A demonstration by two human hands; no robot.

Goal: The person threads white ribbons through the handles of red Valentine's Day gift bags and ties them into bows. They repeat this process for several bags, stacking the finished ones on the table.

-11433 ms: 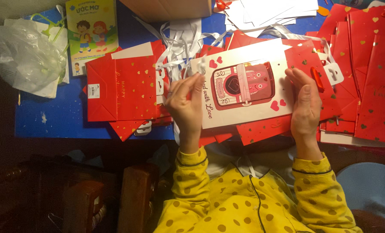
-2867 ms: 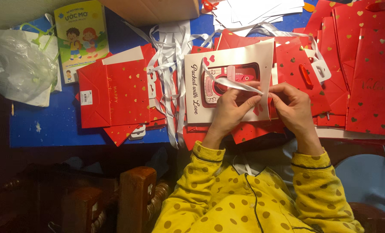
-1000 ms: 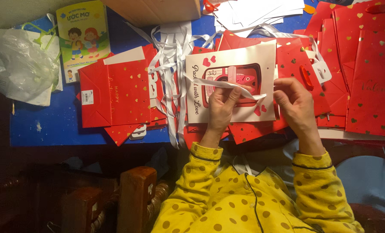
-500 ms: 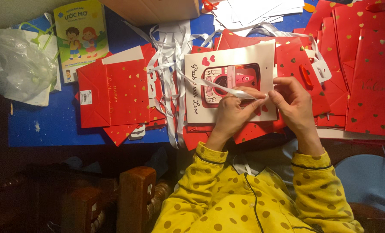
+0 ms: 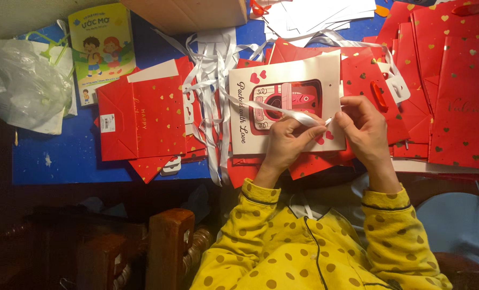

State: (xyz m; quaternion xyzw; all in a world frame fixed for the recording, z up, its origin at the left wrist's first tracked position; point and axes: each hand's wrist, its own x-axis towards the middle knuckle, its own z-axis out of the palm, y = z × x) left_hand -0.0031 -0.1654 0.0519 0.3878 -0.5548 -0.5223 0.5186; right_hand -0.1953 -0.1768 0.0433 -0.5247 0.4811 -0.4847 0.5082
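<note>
A flat white paper bag (image 5: 287, 110) lies on the blue counter (image 5: 62, 161), on top of a spread of red bags. It is a rectangle with small red hearts and a red picture in its middle; its long axis runs up and down in the view, and the script along its left edge reads sideways. A thin, glossy white ribbon (image 5: 282, 110) crosses the bag's face slantwise, from the loose ribbon bundle (image 5: 212, 91) at upper left down to the hands at lower right.

The left hand (image 5: 287, 142) rests on the bag's lower edge, its grip pinched on the ribbon between thumb and forefinger. The right hand (image 5: 365, 129) sits just beside it at the bag's right edge, fingertips closed on the ribbon's end.

Matte red bags (image 5: 153, 115) with tiny gold hearts lie flat to the left, and more of them (image 5: 454, 80) overlap to the right. A crumpled clear plastic bag (image 5: 22, 86) sits at far left, near a children's book (image 5: 102, 51) with a yellow-green cover. White paper sheets (image 5: 320, 13) lie at the top.
</note>
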